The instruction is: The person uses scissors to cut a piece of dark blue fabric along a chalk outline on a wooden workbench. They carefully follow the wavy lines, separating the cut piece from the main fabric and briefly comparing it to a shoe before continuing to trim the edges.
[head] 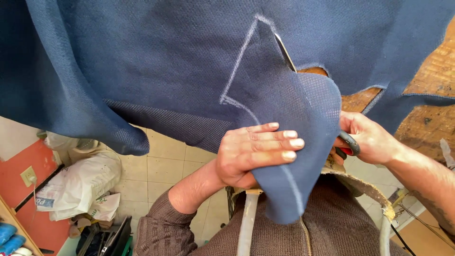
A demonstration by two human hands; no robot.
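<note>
A large sheet of dark blue mesh fabric (180,61) fills the upper view, marked with a white chalk outline (237,71). My left hand (256,151) grips a hanging flap of the fabric, fingers flat across it. My right hand (369,140) holds scissors with black and red handles (348,144). The scissor blade (285,53) pokes up through the cloth along a cut beside the chalk line. Most of the scissors are hidden behind the flap.
A worn wooden table (426,76) lies under the fabric at the right. White plastic bags (80,185) sit on the pale tiled floor (161,166) at lower left, by an orange wall (19,161). My brown zipped sweater (322,232) is at the bottom.
</note>
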